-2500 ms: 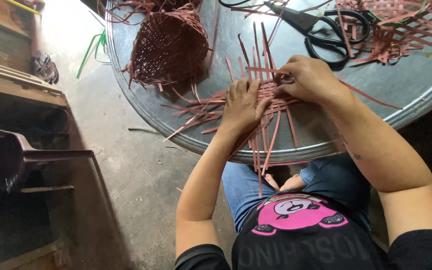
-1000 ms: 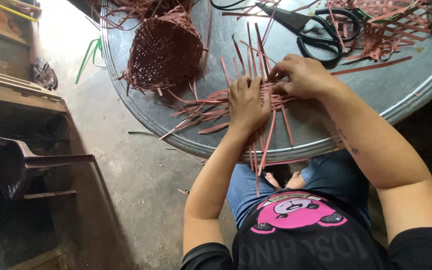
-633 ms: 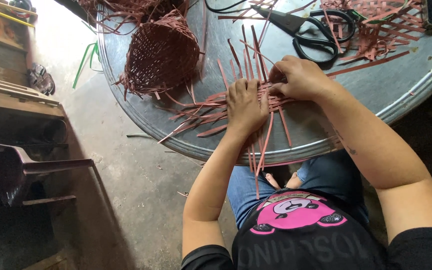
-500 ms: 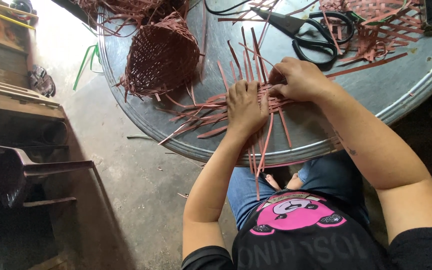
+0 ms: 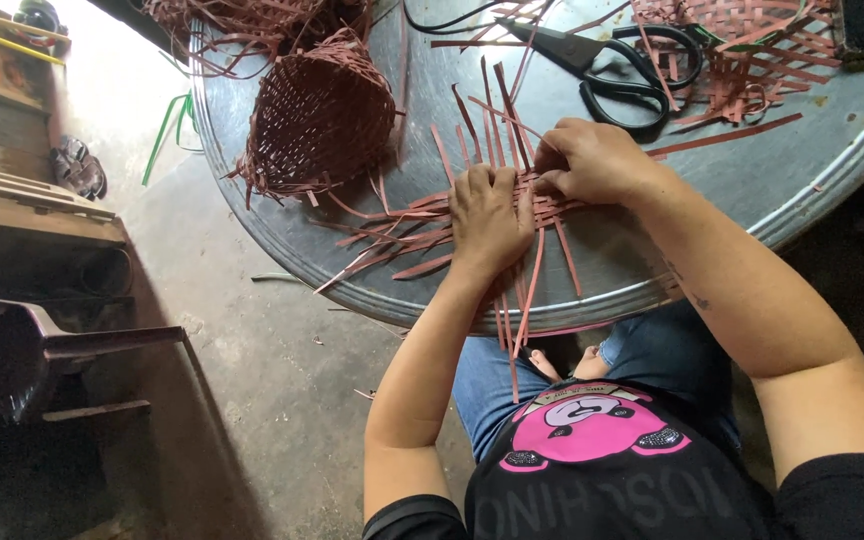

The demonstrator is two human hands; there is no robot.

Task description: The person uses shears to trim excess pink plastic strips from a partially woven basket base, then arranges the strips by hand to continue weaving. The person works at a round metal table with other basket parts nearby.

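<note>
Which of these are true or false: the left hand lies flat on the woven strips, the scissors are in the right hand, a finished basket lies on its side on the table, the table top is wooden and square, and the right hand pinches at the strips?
1. The left hand lies flat on the reddish-brown strips. True.
2. The scissors are in the right hand. False: they lie on the table, beyond that hand, untouched.
3. A woven basket lies on its side on the table. True.
4. The table is wooden and square. False: it is round, grey and metallic-looking.
5. The right hand's fingers press at the strips beside the left hand. True.
</note>
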